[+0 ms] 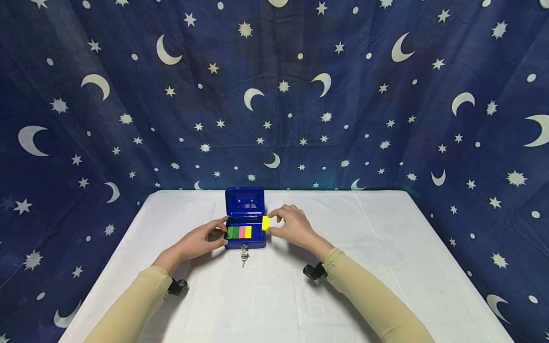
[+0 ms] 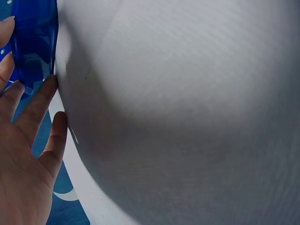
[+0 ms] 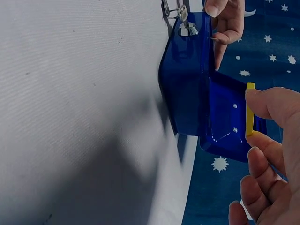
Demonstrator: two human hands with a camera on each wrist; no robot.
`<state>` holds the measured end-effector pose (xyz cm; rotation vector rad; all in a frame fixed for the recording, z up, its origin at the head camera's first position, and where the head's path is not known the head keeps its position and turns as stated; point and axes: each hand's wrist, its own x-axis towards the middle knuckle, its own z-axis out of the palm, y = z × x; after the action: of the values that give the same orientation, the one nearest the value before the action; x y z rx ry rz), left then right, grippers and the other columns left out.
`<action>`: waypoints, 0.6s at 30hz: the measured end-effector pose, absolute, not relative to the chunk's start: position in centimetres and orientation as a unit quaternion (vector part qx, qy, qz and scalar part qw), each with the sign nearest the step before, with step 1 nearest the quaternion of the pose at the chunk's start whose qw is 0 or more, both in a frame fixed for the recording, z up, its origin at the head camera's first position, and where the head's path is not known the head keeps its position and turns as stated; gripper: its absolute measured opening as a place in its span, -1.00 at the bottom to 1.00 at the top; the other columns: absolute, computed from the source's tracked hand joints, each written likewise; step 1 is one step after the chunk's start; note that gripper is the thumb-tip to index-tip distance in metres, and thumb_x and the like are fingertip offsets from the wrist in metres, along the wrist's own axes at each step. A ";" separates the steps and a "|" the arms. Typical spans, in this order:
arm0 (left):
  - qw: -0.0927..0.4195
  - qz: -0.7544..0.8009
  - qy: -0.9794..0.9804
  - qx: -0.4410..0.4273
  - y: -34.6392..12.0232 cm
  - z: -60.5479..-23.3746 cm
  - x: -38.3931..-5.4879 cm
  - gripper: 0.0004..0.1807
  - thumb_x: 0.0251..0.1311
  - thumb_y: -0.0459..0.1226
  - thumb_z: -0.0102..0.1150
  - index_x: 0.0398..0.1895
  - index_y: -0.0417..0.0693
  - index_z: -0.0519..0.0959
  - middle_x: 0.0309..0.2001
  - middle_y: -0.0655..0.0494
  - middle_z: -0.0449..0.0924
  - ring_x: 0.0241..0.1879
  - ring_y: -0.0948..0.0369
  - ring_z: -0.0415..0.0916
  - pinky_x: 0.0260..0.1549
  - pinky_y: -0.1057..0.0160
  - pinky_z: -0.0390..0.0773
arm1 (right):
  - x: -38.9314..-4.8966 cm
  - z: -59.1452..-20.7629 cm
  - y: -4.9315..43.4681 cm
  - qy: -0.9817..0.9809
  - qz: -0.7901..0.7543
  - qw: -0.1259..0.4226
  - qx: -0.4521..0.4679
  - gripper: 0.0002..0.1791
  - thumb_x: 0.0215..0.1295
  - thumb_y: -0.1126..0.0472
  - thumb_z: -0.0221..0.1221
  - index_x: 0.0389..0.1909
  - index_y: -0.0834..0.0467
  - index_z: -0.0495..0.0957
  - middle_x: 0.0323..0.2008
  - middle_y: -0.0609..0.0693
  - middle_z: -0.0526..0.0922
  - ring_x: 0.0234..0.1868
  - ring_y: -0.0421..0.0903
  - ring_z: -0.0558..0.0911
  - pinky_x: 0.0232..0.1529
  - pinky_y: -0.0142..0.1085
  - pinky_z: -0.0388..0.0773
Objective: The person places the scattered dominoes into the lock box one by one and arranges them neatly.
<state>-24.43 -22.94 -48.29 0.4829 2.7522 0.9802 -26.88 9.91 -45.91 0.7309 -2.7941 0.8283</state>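
Observation:
A blue metal cash box (image 1: 259,244) stands on the table with its lid (image 1: 245,199) raised. Inside, at the left, several flat blocks (image 1: 242,232) lie side by side in green, pink and yellow. My left hand (image 1: 199,241) holds the box's left side, thumb at the front corner and a finger farther back. Between thumb and fingertip my right hand (image 1: 296,227) pinches a yellow block (image 1: 265,223) above the box's right edge. In the right wrist view that yellow block (image 3: 250,110) appears edge-on, in front of the lid.
A key ring with a key (image 1: 244,257) hangs from the lock at the box's front. White cloth covers the table (image 1: 274,300). Dark blue curtains (image 1: 283,114) with moons and stars rise behind it and at both sides. Each wrist wears a black camera mount (image 1: 314,271).

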 end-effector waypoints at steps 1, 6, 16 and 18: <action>0.090 0.329 0.926 0.163 -22.9 -48.3 -24.4 -0.61 0.27 0.12 0.30 0.01 0.20 0.48 0.55 0.27 0.15 0.33 0.11 0.43 0.32 -0.19 0.30 | -27.0 -46.0 9.8 -0.928 0.273 0.068 0.244 -0.55 0.10 -0.15 0.42 0.00 -0.08 0.70 -0.32 -0.11 0.56 -0.21 -0.14 0.40 -0.12 -0.18 0.33; 0.090 0.328 0.926 0.163 -23.0 -48.3 -24.4 -0.60 0.26 0.14 0.30 0.01 0.21 0.48 0.55 0.28 0.15 0.33 0.11 0.43 0.33 -0.18 0.30 | -27.2 -46.0 9.1 -0.930 0.264 0.062 0.248 -0.54 0.10 -0.19 0.41 0.00 -0.09 0.70 -0.34 -0.14 0.53 -0.19 -0.13 0.40 -0.13 -0.17 0.32; 0.092 0.331 0.925 0.163 -23.0 -48.2 -24.4 -0.60 0.27 0.14 0.30 0.02 0.21 0.48 0.56 0.29 0.14 0.35 0.11 0.42 0.33 -0.18 0.29 | -27.8 -46.1 7.7 -0.940 0.233 0.039 0.247 -0.52 0.13 -0.22 0.40 0.02 -0.08 0.70 -0.32 -0.09 0.58 -0.25 -0.14 0.40 -0.19 -0.20 0.30; 0.093 0.331 0.925 0.163 -23.0 -48.2 -24.4 -0.61 0.28 0.13 0.30 0.02 0.21 0.48 0.56 0.28 0.13 0.35 0.11 0.41 0.34 -0.18 0.29 | -27.9 -46.1 7.4 -0.942 0.226 0.038 0.247 -0.52 0.13 -0.21 0.41 0.01 -0.07 0.70 -0.33 -0.09 0.58 -0.26 -0.14 0.40 -0.21 -0.20 0.29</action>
<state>-24.37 -22.99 -48.23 0.4842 2.7457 0.9826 -27.86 7.43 -46.14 0.7565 -2.8888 0.6934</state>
